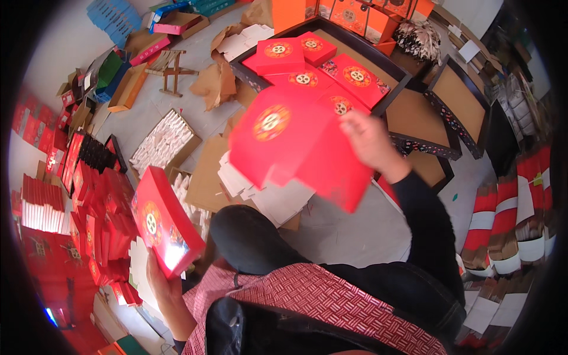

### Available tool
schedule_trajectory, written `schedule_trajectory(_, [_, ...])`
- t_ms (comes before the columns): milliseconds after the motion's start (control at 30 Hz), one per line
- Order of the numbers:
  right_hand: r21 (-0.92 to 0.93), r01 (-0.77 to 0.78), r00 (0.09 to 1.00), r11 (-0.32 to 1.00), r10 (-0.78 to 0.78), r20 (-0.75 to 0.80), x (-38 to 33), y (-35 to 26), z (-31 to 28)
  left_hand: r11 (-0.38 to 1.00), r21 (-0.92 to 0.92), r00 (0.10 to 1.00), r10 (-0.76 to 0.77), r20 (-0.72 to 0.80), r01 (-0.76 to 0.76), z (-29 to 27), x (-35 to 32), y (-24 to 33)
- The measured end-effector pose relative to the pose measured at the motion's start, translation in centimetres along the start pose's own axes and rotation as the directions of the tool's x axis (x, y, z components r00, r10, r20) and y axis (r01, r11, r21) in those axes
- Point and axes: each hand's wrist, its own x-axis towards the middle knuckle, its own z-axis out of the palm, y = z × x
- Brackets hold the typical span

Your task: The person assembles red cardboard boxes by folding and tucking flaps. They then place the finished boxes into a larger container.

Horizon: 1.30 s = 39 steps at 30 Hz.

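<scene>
My left hand [167, 290] grips a shallow red gift box [167, 216] by its lower end, holding it tilted up. The box has a round gold-and-orange emblem and a bright glare near its bottom corner. My right hand [371, 142] is closed on the edge of a flat red printed card sheet [248, 145], held out in front of me and blurred by motion. A similar round emblem shows on the sheet. Behind it, several red gift boxes [281, 56] lie in a large black-rimmed tray [395, 89], partly covered by the sheet.
Red boxes are stacked at the left [106, 219]. A carton of white bundles [165, 142] and a small wooden stool [171, 71] stand beyond. Orange bags [355, 21] are behind the tray. Black-edged trays [423, 118] lie to the right, near red-and-brown bundles [503, 225].
</scene>
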Motion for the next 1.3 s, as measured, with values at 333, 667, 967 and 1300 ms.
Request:
schedule_trajectory(333, [-0.443, 0.465, 0.871, 0.766, -0.486, 0.075, 12.4, -0.1, 7.8, 0.998, 0.058, 0.999, 0.017, -0.044, -0.014, -2.6, 0.1, 0.6])
schedule_trajectory(667, [-0.762, -0.203, 0.976, 0.615, 0.192, -0.105, 23.2, 4.0, 12.2, 0.995, 0.093, 1.000, -0.024, -0.011, 0.025, -0.6, 1.8, 0.5])
schedule_trajectory(967, [-0.789, -0.272, 0.958, 0.551, 0.228, -0.172, 23.8, 11.1, 1.5, 0.994, 0.078, 0.995, -0.080, 0.062, 0.075, 2.1, 4.0, -0.5])
schedule_trajectory(1300, [-0.452, -0.386, 0.692, 0.804, -0.072, -0.719, 24.7, 19.1, -0.3, 0.992, 0.093, 0.995, -0.089, 0.043, 0.085, 2.9, 5.5, -1.1])
